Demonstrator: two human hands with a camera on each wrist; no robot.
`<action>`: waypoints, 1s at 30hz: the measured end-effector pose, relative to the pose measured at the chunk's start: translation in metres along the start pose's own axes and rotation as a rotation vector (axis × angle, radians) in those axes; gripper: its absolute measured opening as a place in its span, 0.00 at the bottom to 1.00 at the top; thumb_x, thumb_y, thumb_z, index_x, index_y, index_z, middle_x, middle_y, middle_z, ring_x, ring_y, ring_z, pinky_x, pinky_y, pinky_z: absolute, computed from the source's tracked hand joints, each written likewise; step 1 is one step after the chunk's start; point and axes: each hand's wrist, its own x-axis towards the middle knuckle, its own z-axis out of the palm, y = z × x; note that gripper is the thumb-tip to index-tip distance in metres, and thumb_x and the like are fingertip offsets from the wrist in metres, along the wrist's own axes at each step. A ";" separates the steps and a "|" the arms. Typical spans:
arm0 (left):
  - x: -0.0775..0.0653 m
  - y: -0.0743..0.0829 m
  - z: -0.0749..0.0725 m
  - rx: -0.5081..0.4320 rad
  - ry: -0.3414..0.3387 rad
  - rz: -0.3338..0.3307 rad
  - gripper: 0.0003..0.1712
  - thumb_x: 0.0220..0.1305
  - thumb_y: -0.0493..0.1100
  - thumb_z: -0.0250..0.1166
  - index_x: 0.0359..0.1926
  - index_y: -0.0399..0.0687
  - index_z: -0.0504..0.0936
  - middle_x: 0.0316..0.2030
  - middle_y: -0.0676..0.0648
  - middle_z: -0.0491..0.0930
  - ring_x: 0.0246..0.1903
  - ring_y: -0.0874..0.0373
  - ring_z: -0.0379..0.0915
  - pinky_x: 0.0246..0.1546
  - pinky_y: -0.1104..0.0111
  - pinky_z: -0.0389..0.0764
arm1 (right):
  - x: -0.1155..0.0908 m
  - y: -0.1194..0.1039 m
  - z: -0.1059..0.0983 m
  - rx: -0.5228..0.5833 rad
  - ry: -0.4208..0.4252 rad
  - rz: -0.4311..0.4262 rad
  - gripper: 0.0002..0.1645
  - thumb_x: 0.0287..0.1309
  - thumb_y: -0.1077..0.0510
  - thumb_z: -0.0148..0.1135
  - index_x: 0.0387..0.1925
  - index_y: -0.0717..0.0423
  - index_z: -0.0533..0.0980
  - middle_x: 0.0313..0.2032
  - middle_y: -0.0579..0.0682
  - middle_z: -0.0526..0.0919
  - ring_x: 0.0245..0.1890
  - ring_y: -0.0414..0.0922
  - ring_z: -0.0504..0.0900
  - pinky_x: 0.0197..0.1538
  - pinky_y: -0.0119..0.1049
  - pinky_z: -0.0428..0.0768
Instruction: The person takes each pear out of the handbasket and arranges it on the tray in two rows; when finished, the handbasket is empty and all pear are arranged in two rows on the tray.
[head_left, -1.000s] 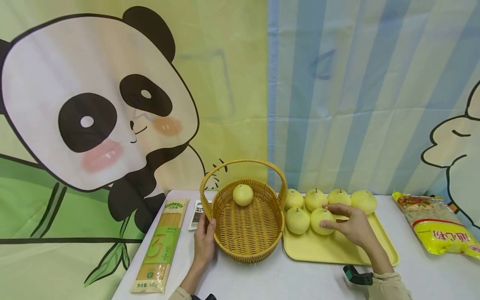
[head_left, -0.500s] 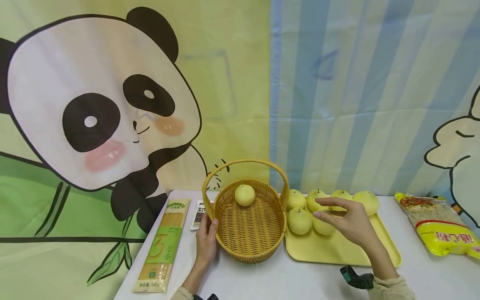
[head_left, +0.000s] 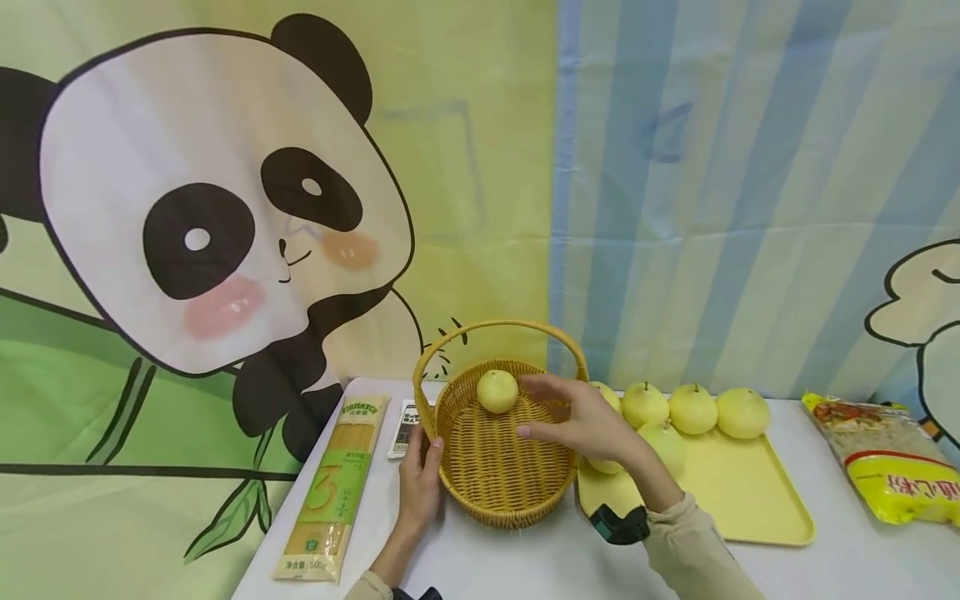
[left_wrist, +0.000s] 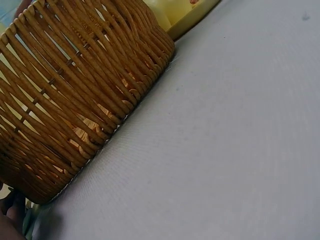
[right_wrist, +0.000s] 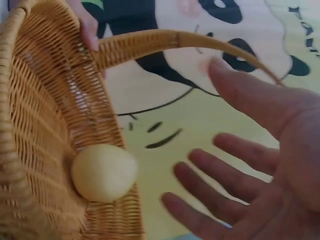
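Note:
A round wicker basket point(head_left: 506, 467) with an arched handle stands on the table. One pale yellow pear point(head_left: 497, 391) lies inside it, near the back wall. My left hand point(head_left: 420, 487) grips the basket's left rim, thumb on the near side. Over the basket's right part hovers my right hand point(head_left: 592, 421), fingers spread and holding nothing. The right wrist view shows this hand point(right_wrist: 260, 175) apart from the pear point(right_wrist: 104, 172). To the right, several pears point(head_left: 742, 412) sit on a yellow tray point(head_left: 742, 492); my right hand and forearm partly hide some of them.
A pack of spaghetti point(head_left: 330, 492) lies left of the basket, with a small white packet point(head_left: 403, 429) behind my left hand. At the far right is a yellow plastic bag of food point(head_left: 892, 467). A printed curtain point(head_left: 487, 208) hangs behind the table.
My right hand, at a front pear on the tray a second ago, lifted off it with nothing and moved left over the basket. My left hand keeps its grip on the rim.

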 end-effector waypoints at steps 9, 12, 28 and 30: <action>0.000 -0.002 0.002 -0.010 0.000 0.001 0.30 0.84 0.46 0.53 0.82 0.56 0.62 0.77 0.43 0.69 0.77 0.46 0.65 0.74 0.76 0.65 | 0.058 0.019 0.031 0.028 0.072 0.181 0.49 0.62 0.43 0.77 0.79 0.49 0.67 0.75 0.55 0.73 0.74 0.59 0.73 0.73 0.62 0.76; 0.001 -0.003 0.001 -0.015 0.000 0.013 0.30 0.84 0.46 0.53 0.82 0.57 0.62 0.77 0.44 0.69 0.77 0.47 0.65 0.74 0.76 0.65 | 0.067 0.026 0.042 0.034 0.042 0.211 0.53 0.61 0.41 0.77 0.80 0.51 0.63 0.77 0.56 0.70 0.77 0.61 0.68 0.76 0.62 0.72; 0.002 -0.001 0.001 0.036 0.010 0.008 0.31 0.84 0.47 0.52 0.82 0.55 0.61 0.78 0.43 0.68 0.77 0.47 0.65 0.77 0.67 0.65 | 0.088 0.046 0.069 0.120 0.120 0.370 0.49 0.55 0.52 0.83 0.75 0.57 0.71 0.69 0.60 0.78 0.60 0.58 0.83 0.59 0.52 0.86; 0.002 -0.001 0.000 0.033 0.009 0.004 0.32 0.84 0.47 0.53 0.82 0.55 0.61 0.78 0.44 0.68 0.77 0.47 0.64 0.77 0.68 0.64 | 0.089 0.047 0.070 0.088 0.128 0.367 0.45 0.55 0.53 0.83 0.72 0.56 0.74 0.67 0.59 0.80 0.60 0.58 0.82 0.60 0.53 0.86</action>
